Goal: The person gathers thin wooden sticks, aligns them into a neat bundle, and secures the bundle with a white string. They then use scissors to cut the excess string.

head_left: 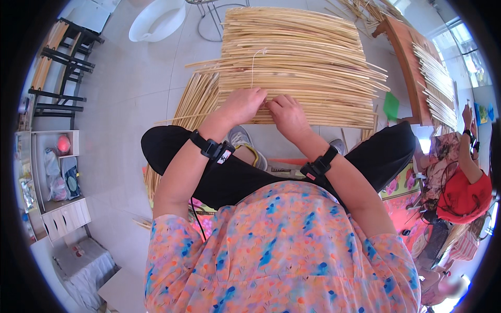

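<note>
A broad mat of pale straw-coloured reed stalks lies in front of me, the stalks running left to right. A thin white string loops over it and runs down to my left hand. That hand is closed, its fingertips pinched at the string near the mat's close edge. Beside it, my right hand is closed too, thumb and finger pinched close to the left fingertips, where a short bit of string shows. The fingers partly hide this spot. Both wrists wear black bands.
More loose stalks stick out under the mat's left side. A wooden bench with reeds stands right, near a green sheet. A white tub is far left. Another person in red works at the right.
</note>
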Action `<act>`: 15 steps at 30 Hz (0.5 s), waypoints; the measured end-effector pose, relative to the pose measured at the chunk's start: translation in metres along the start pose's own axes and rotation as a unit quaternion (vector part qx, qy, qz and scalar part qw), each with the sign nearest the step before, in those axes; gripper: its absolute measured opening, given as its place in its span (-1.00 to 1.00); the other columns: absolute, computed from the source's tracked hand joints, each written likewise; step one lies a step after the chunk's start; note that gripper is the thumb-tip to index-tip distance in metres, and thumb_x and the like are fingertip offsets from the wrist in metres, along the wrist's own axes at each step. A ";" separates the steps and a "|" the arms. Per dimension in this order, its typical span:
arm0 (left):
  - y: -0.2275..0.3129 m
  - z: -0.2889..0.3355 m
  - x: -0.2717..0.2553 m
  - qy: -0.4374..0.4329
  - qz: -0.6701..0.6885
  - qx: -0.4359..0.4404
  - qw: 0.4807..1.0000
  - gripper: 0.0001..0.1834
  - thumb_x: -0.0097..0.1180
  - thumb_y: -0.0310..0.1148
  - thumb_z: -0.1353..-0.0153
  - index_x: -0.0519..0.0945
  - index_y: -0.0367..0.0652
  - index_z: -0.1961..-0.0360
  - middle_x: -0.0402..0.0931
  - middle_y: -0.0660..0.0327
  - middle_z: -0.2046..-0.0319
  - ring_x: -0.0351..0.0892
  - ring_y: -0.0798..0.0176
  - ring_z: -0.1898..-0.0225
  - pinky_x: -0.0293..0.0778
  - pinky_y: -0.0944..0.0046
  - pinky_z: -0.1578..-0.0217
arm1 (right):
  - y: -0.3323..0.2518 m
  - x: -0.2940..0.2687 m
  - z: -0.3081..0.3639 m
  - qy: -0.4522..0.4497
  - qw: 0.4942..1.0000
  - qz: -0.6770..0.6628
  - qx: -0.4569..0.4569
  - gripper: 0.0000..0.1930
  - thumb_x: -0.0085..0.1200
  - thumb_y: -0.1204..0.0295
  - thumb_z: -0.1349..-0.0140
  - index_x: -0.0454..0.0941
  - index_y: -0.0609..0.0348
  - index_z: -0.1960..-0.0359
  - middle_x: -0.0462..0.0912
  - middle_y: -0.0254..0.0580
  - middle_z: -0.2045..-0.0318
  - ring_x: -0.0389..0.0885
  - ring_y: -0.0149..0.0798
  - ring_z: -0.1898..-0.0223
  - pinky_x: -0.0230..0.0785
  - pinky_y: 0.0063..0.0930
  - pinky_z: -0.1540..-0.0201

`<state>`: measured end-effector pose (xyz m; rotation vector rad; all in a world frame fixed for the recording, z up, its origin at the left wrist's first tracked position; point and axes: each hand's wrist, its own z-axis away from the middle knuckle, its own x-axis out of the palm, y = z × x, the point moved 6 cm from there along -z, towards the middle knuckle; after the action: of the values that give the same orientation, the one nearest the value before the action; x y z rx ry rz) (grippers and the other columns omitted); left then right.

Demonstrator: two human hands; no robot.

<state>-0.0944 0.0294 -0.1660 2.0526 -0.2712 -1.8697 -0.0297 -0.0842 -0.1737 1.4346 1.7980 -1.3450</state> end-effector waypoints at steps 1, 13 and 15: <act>0.001 0.000 -0.001 0.003 -0.015 0.001 1.000 -0.93 0.01 -0.43 -0.17 0.47 -0.19 0.34 0.55 0.05 0.38 0.60 -0.12 0.35 0.51 -0.04 0.37 | 0.001 0.001 0.000 0.001 1.000 -0.008 -0.002 -0.83 0.10 0.52 -0.06 0.59 0.05 0.28 0.53 -0.27 0.33 0.51 -0.14 0.17 0.39 -0.23 0.12; 0.002 0.000 -0.003 0.017 -0.073 -0.008 0.997 -0.94 0.01 -0.43 -0.17 0.45 -0.15 0.34 0.54 0.11 0.37 0.60 -0.06 0.36 0.50 0.02 0.41 | 0.002 -0.004 -0.003 0.014 0.999 -0.027 -0.022 -0.84 0.21 0.53 -0.02 0.64 0.10 0.30 0.55 -0.26 0.36 0.54 -0.14 0.24 0.46 -0.27 0.16; 0.002 -0.001 -0.002 0.020 -0.068 -0.005 0.997 -0.94 0.00 -0.43 -0.17 0.44 -0.16 0.34 0.54 0.10 0.37 0.60 -0.06 0.36 0.49 0.02 0.42 | 0.003 -0.002 -0.003 0.011 1.000 -0.018 -0.022 -0.83 0.21 0.53 -0.02 0.64 0.10 0.30 0.55 -0.26 0.35 0.54 -0.14 0.24 0.47 -0.27 0.17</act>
<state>-0.0930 0.0286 -0.1629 2.1479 -0.1141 -1.9009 -0.0253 -0.0831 -0.1719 1.4069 1.8635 -1.3043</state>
